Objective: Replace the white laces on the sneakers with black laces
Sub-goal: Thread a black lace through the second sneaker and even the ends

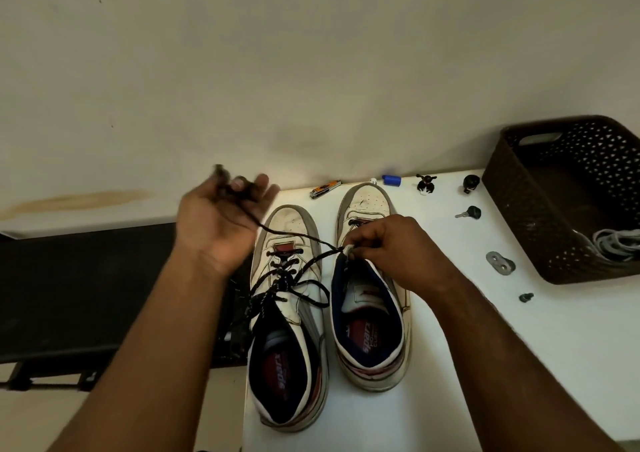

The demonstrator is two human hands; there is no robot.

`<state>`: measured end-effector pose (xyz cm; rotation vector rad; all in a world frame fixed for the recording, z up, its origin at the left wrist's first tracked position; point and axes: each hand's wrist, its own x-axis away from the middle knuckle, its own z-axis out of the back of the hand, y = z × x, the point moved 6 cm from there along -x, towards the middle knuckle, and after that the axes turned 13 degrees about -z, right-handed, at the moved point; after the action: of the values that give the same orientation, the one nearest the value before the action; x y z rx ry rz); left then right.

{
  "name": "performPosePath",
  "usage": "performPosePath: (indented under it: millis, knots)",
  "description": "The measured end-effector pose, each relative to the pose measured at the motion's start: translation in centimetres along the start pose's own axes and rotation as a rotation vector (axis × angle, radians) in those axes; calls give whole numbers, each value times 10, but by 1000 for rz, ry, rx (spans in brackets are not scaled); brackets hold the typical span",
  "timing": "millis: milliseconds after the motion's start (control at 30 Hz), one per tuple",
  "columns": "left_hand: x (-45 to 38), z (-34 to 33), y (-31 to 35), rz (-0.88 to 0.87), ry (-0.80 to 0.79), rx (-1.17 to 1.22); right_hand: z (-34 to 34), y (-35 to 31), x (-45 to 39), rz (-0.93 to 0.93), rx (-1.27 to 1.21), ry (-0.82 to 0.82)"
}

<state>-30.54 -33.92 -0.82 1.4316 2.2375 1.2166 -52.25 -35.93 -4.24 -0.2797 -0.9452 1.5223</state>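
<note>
The left hand (221, 219) is raised, fingers closed around a bunched black lace (298, 240) that runs taut across to the right hand (384, 243). That hand pinches the lace at the right sneaker's (372, 316) tongue. Below the left hand, the left sneaker (289, 316) is already laced black on the worktop (485, 365).

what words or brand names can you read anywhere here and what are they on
"sparx": red insole of the left sneaker.
"sparx": red insole of the right sneaker; the smaller line printed beside it is too blurred to read.
Nothing legible on the basket or the small items along the table edge.
</note>
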Motion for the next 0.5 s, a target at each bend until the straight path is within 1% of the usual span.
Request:
performPosePath:
  millis: [33, 67, 100, 133, 167, 200, 233, 267, 300, 333, 367, 400, 500]
  knots:
    - [11, -13, -15, 111, -77, 2, 1, 1, 0, -1, 5, 6]
    - [22, -26, -26, 185, -141, -78, 1, 1, 0, -2, 6, 10]
    - [28, -35, -32, 206, -223, -247, 2, 3, 0, -6, 4, 11]
    - [29, -40, -34, 139, -349, -543, 2, 3, 1, -8, 0, 10]
    - [27, -42, -35, 3, -496, -920, 3, 3, 1, -8, 1, 11]
    - [26, -45, -36, -173, -639, -1271, 3, 3, 2, -3, 4, 14]
    - [27, -47, -39, -298, -763, -1503, 3, 3, 2, 3, 13, 19]
    - [30, -47, -43, -316, -873, -1595, 4, 2, 1, 6, 25, 24]
    - [33, -43, -48, -271, -960, -1628, 4, 1, 2, 8, 36, 27]
    - [34, -38, -53, -207, -1004, -1645, 4, 0, 2, 7, 42, 28]
    - [33, -35, -56, -174, -1013, -1675, 4, 0, 2, 6, 46, 30]
    - [32, -34, -59, -184, -1008, -1712, 5, -1, 3, 4, 47, 33]
    - [33, -41, -63, -294, -978, -1777, 5, -1, 3, -3, 78, 45]
